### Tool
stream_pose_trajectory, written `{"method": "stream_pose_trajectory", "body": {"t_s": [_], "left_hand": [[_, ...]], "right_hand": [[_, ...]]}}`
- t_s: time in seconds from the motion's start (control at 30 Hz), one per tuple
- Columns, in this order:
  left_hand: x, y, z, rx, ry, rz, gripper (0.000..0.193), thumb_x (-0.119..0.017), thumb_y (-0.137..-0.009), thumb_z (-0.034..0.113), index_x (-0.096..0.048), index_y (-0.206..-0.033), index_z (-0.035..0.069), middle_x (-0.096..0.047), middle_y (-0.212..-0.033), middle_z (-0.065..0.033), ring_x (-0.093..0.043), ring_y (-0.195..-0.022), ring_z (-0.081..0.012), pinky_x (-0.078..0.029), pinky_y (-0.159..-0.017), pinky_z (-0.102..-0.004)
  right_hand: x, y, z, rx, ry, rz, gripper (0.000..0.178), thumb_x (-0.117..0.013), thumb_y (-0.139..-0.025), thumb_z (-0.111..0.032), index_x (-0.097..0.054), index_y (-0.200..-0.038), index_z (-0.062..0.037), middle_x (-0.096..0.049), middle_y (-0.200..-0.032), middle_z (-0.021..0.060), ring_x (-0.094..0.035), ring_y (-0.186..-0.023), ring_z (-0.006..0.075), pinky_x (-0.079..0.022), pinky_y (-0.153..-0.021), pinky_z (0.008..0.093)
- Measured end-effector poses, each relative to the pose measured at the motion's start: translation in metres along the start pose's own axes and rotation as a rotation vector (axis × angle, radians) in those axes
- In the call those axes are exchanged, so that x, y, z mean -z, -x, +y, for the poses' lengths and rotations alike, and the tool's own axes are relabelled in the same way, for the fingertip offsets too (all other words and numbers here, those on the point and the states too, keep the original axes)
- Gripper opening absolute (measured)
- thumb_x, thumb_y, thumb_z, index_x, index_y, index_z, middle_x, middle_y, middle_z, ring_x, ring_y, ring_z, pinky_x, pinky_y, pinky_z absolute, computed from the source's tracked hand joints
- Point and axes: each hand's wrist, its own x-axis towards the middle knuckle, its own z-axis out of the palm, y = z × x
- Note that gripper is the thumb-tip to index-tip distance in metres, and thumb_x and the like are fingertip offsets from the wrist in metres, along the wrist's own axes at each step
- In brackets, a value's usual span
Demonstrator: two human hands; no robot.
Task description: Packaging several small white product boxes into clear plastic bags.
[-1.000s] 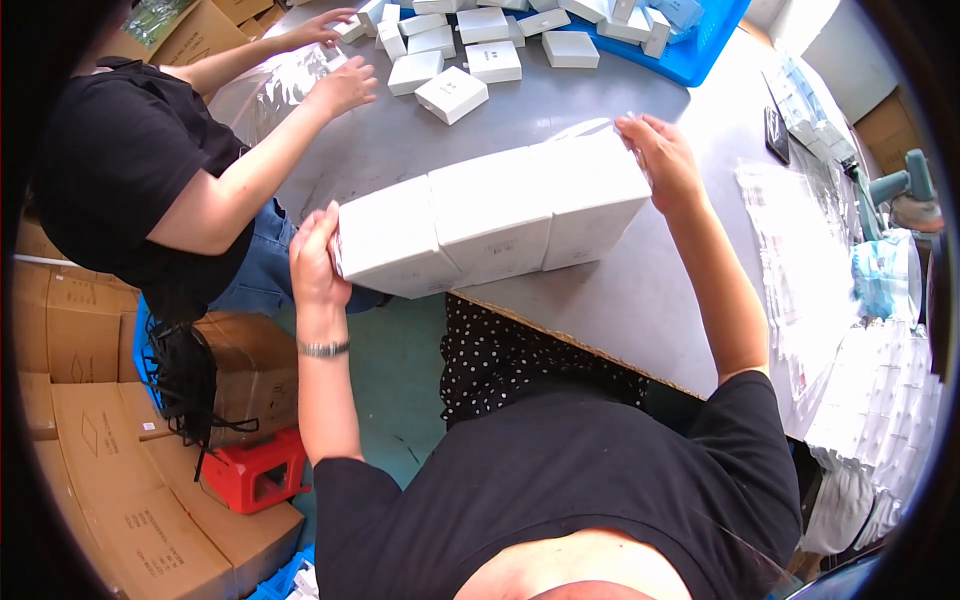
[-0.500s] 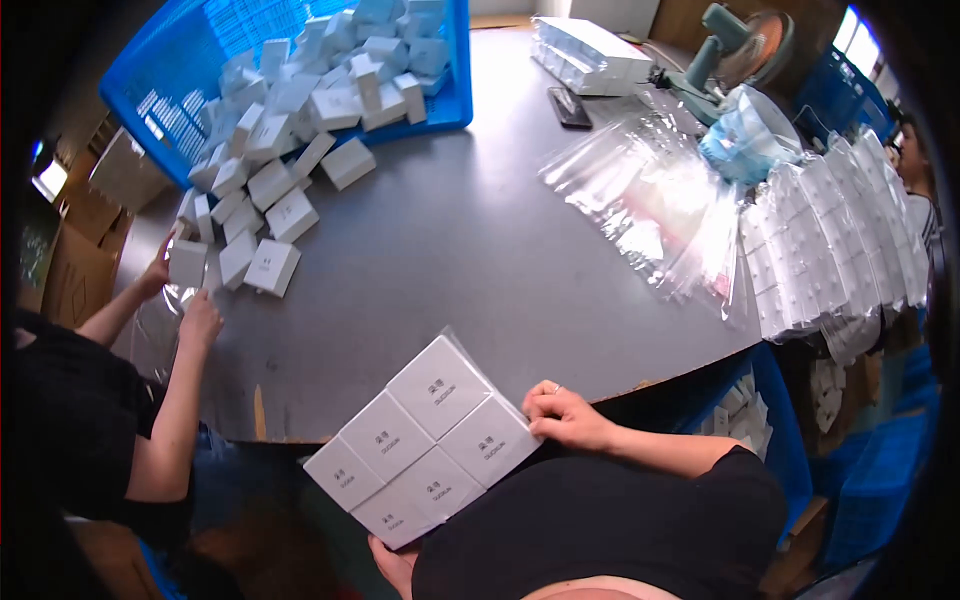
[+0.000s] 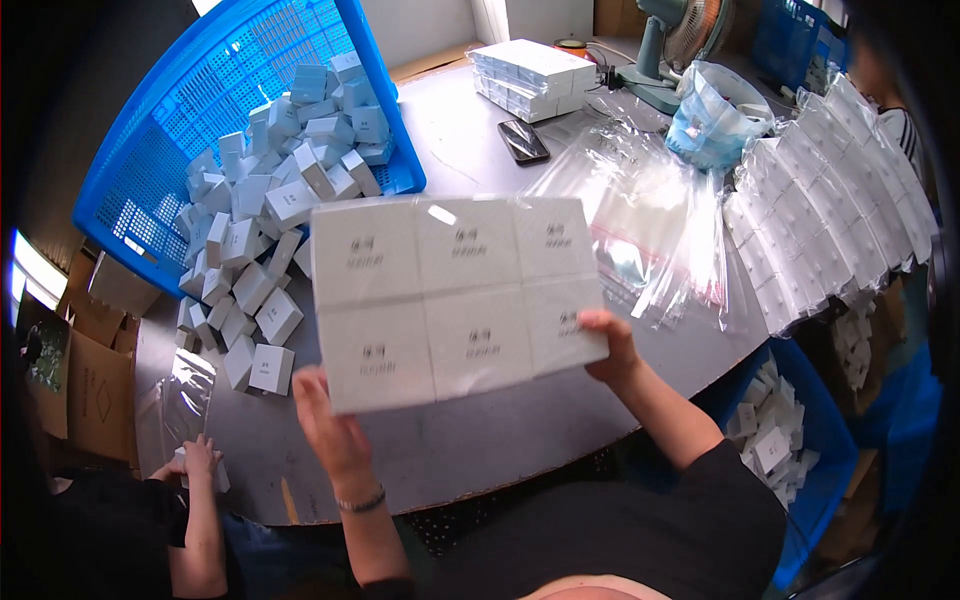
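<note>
A clear-wrapped pack of white boxes [image 3: 472,300] is raised over the near part of the table, its boxes set in two rows. My right hand [image 3: 616,348] grips its lower right edge, thumb in front and fingers partly hidden behind. At the lower left corner my left hand [image 3: 335,432] is closed against the pack, slightly blurred, with some fingers out of sight. A bracelet circles that wrist. Loose white boxes [image 3: 272,369] lie to the left of the pack, and clear plastic bags [image 3: 650,235] lie flat to its right.
A tipped blue basket [image 3: 130,190] spills boxes onto the table. Wrapped packs [image 3: 820,210] stand at the right; a stack [image 3: 535,78], phone [image 3: 524,142], fan [image 3: 655,60] and bag-lined bucket [image 3: 720,118] are farther back. A co-worker's hands [image 3: 198,462] hold something white at left.
The pack has risen from near my lap to above the table and turned level. My left hand has come up from beneath it. My view has shifted; the co-worker's hands are lower.
</note>
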Motion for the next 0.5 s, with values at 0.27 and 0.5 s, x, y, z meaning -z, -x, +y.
{"method": "stream_pose_trajectory", "body": {"t_s": [0.27,0.5], "left_hand": [[-0.091,-0.049,-0.152,0.12,-0.647,-0.134,0.036,-0.049,-0.101,0.026,-0.05,-0.129,0.003,-0.053,-0.132,-0.0139,-0.049,-0.124,-0.0276,-0.036,-0.106,-0.0422],[-0.1,-0.017,-0.164,-0.063,-1.11,-0.42,0.031,-0.064,-0.087,0.017,-0.056,-0.114,0.004,-0.057,-0.122,-0.0128,-0.049,-0.12,-0.0324,-0.037,-0.104,-0.044]], "right_hand": [[0.048,-0.28,-0.188,0.677,-0.052,0.289,0.068,-0.07,-0.077,-0.025,-0.04,-0.136,-0.0098,-0.051,-0.123,0.0137,-0.053,-0.112,0.032,-0.047,-0.095,0.0478],[0.075,-0.48,-0.262,0.298,0.169,0.848,0.115,-0.079,-0.07,-0.053,-0.007,-0.147,-0.0084,-0.041,-0.138,0.0252,-0.058,-0.105,0.0431,-0.059,-0.067,0.0588]]}}
